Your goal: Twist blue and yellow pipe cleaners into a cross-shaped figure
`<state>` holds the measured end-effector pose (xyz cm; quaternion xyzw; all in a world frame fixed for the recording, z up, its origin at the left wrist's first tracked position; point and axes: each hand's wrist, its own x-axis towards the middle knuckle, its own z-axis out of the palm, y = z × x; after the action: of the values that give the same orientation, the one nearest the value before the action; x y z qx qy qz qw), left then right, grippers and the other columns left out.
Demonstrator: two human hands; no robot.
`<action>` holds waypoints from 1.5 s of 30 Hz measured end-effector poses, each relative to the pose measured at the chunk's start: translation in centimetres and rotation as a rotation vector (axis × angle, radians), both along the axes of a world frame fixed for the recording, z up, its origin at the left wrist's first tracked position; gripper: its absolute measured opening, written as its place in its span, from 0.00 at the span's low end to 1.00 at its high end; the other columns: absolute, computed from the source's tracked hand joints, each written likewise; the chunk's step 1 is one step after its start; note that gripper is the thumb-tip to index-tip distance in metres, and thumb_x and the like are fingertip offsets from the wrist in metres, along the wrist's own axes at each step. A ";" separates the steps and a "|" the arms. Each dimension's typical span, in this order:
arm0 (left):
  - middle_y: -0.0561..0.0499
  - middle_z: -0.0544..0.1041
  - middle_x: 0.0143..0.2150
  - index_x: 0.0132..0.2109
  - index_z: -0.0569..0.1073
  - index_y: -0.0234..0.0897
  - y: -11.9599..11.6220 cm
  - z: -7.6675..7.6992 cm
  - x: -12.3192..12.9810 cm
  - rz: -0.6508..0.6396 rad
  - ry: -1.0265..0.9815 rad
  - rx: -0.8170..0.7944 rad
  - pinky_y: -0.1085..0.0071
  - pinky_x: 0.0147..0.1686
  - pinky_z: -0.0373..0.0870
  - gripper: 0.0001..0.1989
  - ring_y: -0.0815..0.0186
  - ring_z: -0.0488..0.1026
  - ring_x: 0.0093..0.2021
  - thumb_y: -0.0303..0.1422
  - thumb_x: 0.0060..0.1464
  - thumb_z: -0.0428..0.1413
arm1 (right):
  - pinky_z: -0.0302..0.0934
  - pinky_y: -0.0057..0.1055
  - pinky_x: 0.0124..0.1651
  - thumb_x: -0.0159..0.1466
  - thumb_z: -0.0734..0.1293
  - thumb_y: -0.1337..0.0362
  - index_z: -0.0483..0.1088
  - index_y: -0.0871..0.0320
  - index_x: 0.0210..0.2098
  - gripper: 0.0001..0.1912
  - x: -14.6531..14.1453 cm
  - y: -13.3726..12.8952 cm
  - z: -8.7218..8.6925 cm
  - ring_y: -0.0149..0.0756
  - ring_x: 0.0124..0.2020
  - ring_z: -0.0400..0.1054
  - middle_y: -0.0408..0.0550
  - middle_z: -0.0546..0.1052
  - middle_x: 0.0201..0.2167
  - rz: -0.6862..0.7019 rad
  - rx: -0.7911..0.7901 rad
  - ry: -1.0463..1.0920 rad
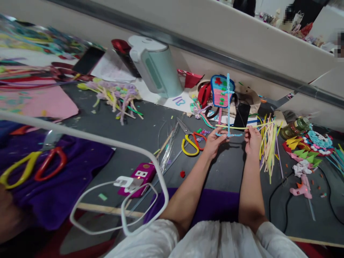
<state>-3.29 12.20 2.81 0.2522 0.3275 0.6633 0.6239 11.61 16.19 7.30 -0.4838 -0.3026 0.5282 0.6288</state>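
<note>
A light blue pipe-cleaner frame [228, 111] stands upright in front of me, with a short crossbar near its top and a longer one at its foot. My left hand [214, 144] is closed around the foot of this frame. A thin yellow pipe cleaner [238, 128] runs level across the upright, between both hands. Pinched fingers of my right hand [253, 138] grip its right part. Scissors [192, 142] with one yellow and one red handle lie left of my left hand. Beside my right hand is a bundle of pale yellow and pink pipe cleaners [268, 147].
A pink glue gun [302, 187] with black cord lies at right, near a glass jar [297, 127]. A mint-green kettle [161, 68] stands at the back. A purple power strip [139, 179] and white cable [158, 168] are at left, where another person's hand [10, 215] shows near other scissors [51, 165].
</note>
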 end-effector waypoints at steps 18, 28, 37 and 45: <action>0.50 0.77 0.37 0.45 0.76 0.35 0.2 -0.1 -0.2 0.035 0.113 -0.002 0.69 0.35 0.75 0.20 0.68 0.74 0.33 0.34 0.42 0.66 | 0.54 0.17 0.19 0.49 0.72 0.55 0.71 0.58 0.32 0.15 -0.3 0.3 -2.1 0.22 0.22 0.63 0.38 0.72 0.25 -0.085 0.041 -0.085; 0.50 0.77 0.36 0.43 0.77 0.36 -0.1 -0.1 0.0 0.048 0.115 -0.041 0.68 0.36 0.75 0.19 0.68 0.74 0.34 0.34 0.40 0.67 | 0.55 0.18 0.20 0.47 0.72 0.55 0.71 0.58 0.33 0.17 -1.1 -0.1 -2.5 0.23 0.23 0.63 0.38 0.71 0.25 -0.042 -0.018 -0.038; 0.46 0.78 0.47 0.47 0.76 0.38 -0.3 -0.1 0.1 -0.003 0.130 -0.002 0.69 0.38 0.75 0.21 0.62 0.75 0.46 0.35 0.43 0.66 | 0.53 0.17 0.19 0.47 0.73 0.56 0.72 0.59 0.32 0.16 -1.3 -0.3 -2.7 0.22 0.22 0.59 0.38 0.69 0.23 -0.043 0.017 -0.050; 0.46 0.77 0.49 0.47 0.76 0.38 -0.3 -0.3 0.0 -0.010 0.134 -0.020 0.70 0.37 0.75 0.21 0.60 0.75 0.47 0.35 0.43 0.66 | 0.53 0.17 0.18 0.48 0.72 0.56 0.68 0.58 0.29 0.16 -1.2 -0.2 -3.2 0.20 0.20 0.60 0.36 0.68 0.22 -0.131 0.036 0.024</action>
<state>-3.31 11.87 2.54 0.2916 0.3739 0.6385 0.6063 10.40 15.96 4.06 -0.4848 -0.2723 0.4863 0.6740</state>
